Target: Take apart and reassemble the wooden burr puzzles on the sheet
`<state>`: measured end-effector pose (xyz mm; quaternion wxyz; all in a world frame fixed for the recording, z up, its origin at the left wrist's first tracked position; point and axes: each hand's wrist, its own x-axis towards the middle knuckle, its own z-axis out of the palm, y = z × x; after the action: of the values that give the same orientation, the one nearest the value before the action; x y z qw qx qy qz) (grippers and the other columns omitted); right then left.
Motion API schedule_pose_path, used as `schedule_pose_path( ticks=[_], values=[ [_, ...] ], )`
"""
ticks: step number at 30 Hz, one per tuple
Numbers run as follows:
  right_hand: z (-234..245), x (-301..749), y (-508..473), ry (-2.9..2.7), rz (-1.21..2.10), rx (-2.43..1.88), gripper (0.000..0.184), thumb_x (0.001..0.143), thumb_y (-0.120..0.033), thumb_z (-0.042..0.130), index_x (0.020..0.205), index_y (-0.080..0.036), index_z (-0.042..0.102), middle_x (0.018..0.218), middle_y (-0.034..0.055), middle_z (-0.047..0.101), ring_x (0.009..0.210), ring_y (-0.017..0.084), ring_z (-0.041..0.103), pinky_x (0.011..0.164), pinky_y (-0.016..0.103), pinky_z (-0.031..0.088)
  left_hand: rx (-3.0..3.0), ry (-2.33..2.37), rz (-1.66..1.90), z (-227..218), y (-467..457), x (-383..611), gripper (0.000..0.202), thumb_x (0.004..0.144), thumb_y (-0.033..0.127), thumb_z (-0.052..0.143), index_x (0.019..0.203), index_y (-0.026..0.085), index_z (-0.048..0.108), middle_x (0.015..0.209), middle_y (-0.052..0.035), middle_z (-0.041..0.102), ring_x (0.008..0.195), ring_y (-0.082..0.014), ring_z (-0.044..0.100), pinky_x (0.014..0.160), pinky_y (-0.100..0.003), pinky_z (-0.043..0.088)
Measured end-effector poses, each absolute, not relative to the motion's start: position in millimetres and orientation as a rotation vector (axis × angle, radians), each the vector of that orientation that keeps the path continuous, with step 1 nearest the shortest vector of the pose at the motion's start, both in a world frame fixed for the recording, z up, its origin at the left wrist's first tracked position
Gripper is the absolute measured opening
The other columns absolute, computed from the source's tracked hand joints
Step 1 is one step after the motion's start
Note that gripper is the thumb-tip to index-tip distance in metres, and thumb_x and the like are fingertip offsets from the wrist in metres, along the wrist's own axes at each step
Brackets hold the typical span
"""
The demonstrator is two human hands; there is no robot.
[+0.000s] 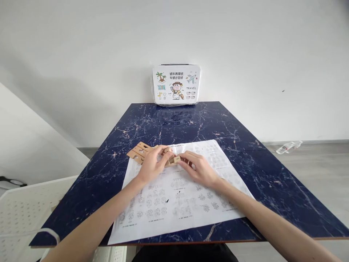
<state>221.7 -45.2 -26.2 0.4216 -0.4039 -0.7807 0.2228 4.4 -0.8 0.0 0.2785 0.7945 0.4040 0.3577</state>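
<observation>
My left hand [152,165] and my right hand [200,170] are close together over the far part of a printed sheet [185,225]. Between my right thumb and fingertips is a small light wooden block [177,159] with a dark mark on its face. The fingers of my left hand are curled around another small wooden piece [168,149]. More wood shows between and beneath the fingers, mostly hidden. Left of my left hand, flat wooden puzzle boards [139,153] with cut-outs and dark marks lie partly on the sheet.
A blue marbled table [218,125] carries everything. At its far edge, against the wall, stands a white printed case [177,85]. A white perforated basket [21,207] is beside the table at left. On the floor at right lies a clear plastic bottle [289,147].
</observation>
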Motion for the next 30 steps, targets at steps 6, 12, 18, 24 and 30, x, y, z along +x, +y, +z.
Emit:
schedule_pose_path(
  ticks=[6,12,18,24,30],
  values=[
    [-23.7,223.7,-46.2,-2.021,0.439,-0.935,0.034,0.111,-0.035,0.047,0.132,-0.021,0.069,0.099,0.0087,0.070,0.077,0.018,0.064,0.066,0.031,0.052,2.003,1.089,0.968,10.2,-1.2,2.7,0.038,0.104,0.058,0.052,0.103,0.026,0.071,0.100,-0.0057,0.079,0.093,-0.0232,0.074,0.072,-0.033,0.059],
    [-26.7,214.5,-51.9,-2.148,0.385,-0.812,0.033,0.111,-0.033,0.047,0.131,-0.022,0.070,0.113,0.0110,0.074,0.094,0.022,0.071,0.079,0.036,0.059,1.916,1.075,1.100,9.5,10.5,-5.1,0.036,0.104,0.057,0.053,0.106,0.024,0.069,0.109,-0.0067,0.079,0.101,-0.0239,0.075,0.091,-0.040,0.061],
    [-29.4,211.1,-51.9,-2.061,0.344,-0.988,0.028,0.107,-0.033,0.052,0.122,-0.020,0.071,0.099,0.0088,0.074,0.073,0.018,0.065,0.065,0.032,0.053,2.057,1.153,1.203,0.1,25.1,-13.2,0.029,0.104,0.052,0.058,0.111,0.030,0.075,0.124,-0.0048,0.076,0.123,-0.0270,0.067,0.109,-0.046,0.053],
    [-30.7,216.7,-45.8,-1.859,0.167,-1.244,0.020,0.101,-0.035,0.059,0.102,-0.021,0.072,0.085,0.0046,0.072,0.059,0.014,0.056,0.057,0.030,0.041,2.349,1.126,1.162,-12.1,31.6,-11.8,0.026,0.100,0.053,0.064,0.113,0.035,0.079,0.121,-0.0038,0.076,0.122,-0.0291,0.061,0.110,-0.055,0.050],
    [-36.8,218.0,-39.2,-1.835,0.092,-1.423,0.022,0.101,-0.039,0.059,0.099,-0.022,0.072,0.085,0.0054,0.072,0.061,0.015,0.058,0.055,0.028,0.034,2.616,1.081,0.930,-25.8,31.6,-10.5,0.024,0.101,0.050,0.065,0.116,0.037,0.079,0.138,-0.0025,0.068,0.134,-0.0312,0.052,0.113,-0.060,0.047]
  ],
)
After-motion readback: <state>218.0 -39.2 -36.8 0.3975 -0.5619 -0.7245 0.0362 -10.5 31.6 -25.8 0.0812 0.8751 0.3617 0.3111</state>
